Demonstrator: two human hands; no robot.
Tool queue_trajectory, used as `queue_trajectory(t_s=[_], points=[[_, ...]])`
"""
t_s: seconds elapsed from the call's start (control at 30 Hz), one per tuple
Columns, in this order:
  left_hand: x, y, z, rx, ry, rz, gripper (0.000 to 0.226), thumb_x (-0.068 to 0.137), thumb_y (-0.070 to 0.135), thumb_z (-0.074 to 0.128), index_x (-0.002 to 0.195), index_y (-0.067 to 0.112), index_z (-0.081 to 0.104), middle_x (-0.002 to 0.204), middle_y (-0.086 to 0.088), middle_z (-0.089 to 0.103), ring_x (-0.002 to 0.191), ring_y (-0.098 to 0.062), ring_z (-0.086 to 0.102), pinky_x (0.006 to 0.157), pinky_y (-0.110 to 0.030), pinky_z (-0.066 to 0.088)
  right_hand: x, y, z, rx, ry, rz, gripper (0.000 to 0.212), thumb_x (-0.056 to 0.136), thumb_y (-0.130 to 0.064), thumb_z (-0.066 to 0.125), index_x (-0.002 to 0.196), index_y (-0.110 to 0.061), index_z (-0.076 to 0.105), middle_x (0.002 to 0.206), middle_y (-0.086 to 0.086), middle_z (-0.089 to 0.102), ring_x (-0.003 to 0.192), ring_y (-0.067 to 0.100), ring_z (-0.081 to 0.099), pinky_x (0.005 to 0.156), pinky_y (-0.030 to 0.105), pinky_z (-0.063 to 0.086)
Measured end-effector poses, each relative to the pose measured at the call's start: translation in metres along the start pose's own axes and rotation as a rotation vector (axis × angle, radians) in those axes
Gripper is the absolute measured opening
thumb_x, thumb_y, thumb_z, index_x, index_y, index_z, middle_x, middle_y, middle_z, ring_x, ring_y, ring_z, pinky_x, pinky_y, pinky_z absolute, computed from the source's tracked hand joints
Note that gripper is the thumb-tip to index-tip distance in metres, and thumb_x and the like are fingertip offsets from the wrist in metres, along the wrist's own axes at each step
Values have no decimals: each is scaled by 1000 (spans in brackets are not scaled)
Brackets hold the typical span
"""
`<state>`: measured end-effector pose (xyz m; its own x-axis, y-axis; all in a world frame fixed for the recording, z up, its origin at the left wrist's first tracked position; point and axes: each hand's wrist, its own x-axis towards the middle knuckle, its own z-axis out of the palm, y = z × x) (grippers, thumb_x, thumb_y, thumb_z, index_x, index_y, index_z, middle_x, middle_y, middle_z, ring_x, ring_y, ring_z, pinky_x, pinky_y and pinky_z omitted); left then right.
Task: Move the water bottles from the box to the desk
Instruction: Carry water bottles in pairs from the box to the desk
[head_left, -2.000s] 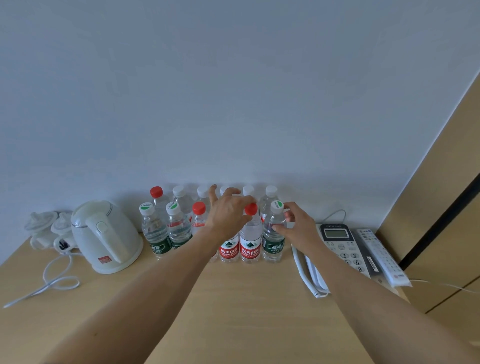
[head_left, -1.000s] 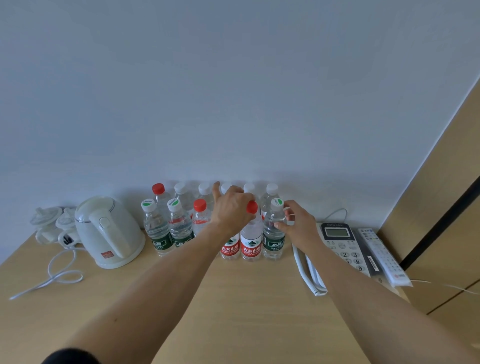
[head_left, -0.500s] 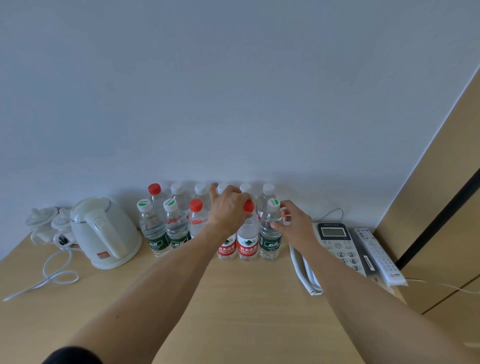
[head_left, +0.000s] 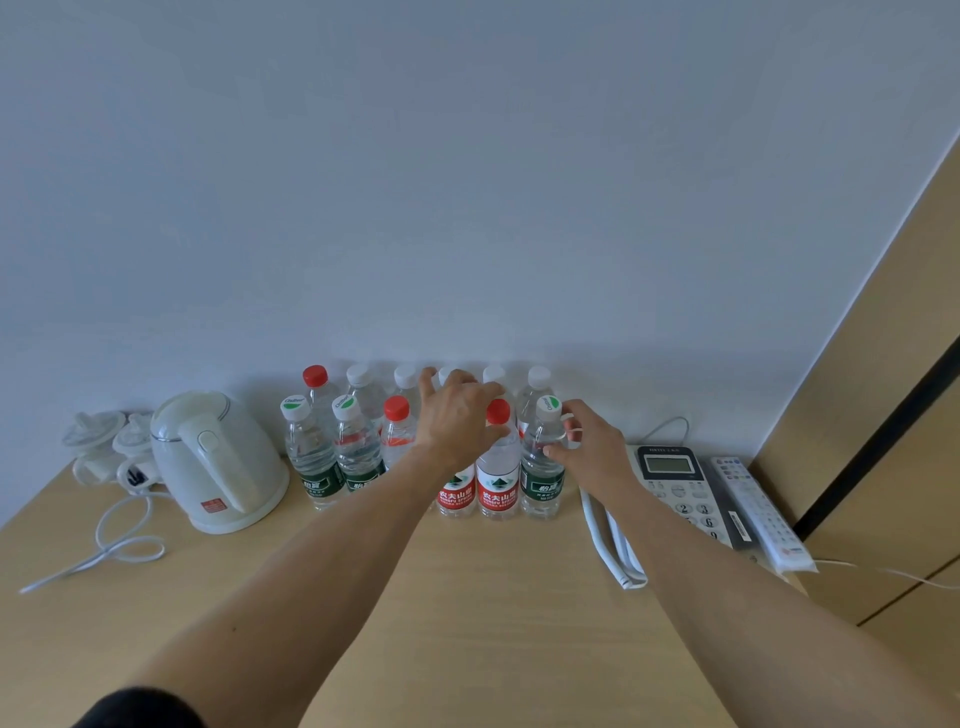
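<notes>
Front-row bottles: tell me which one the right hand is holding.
The green-label, white-capped bottle at the row's right end, beside the phone. The right hand pinches its neck; the other green-label bottles stand untouched at the left end.

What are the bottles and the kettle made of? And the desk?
The bottles look like thin clear plastic: you can see through them. The kettle seems glossy white plastic, though that is less sure. The desk looks like pale wood or wood-look laminate, with faint grain.

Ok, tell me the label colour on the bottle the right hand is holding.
Dark green, on the bottle gripped by the right hand; head view.
</notes>
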<state>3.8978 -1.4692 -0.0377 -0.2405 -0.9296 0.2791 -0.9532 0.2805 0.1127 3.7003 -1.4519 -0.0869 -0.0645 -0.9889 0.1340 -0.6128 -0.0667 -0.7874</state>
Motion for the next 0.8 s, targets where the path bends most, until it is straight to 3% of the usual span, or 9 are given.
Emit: queue_trajectory(t_s=[0.1, 0.23, 0.4, 0.63, 0.8], points=[[2, -7, -6, -16, 32, -23, 49, 91, 57, 60, 134, 32, 60, 116, 6, 71, 131, -16, 47, 115, -54, 14, 0, -4, -4, -25, -20, 5, 52, 78, -13, 79, 124, -23, 56, 107, 0, 66, 101, 19, 62, 87, 33, 50], [7, -15, -20, -6, 29, -60, 48, 95, 58, 52, 133, 29, 61, 115, 3, 71, 129, -20, 50, 114, -52, 21, 2, -17, -10, -44, 7, -7, 48, 81, -28, 76, 124, -26, 55, 105, 1, 64, 99, 19, 60, 87, 34, 50], [15, -24, -41, 48, -32, -60, 48, 98, 52, 50, 140, 28, 55, 131, 0, 64, 123, -24, 54, 107, -45, 35, 13, -36, -21, -143, 43, -50, 47, 88, -46, 66, 129, -27, 52, 111, 3, 61, 103, 22, 58, 89, 39, 50], [30, -20, -64, 91, -94, -202, 47, 104, 45, 35, 144, 25, 51, 135, -7, 60, 124, -28, 53, 103, -44, 39, 28, -52, -37, -255, -3, -78, 47, 100, -47, 43, 141, -24, 46, 131, 10, 59, 120, 28, 54, 95, 37, 43], [38, 6, -68, 127, -121, -163, 47, 103, 45, 31, 140, 24, 53, 131, -7, 61, 122, -28, 53, 100, -44, 37, 27, -65, -52, -331, -10, -75, 46, 102, -45, 40, 143, -25, 45, 134, 11, 58, 122, 30, 53, 95, 38, 43]])
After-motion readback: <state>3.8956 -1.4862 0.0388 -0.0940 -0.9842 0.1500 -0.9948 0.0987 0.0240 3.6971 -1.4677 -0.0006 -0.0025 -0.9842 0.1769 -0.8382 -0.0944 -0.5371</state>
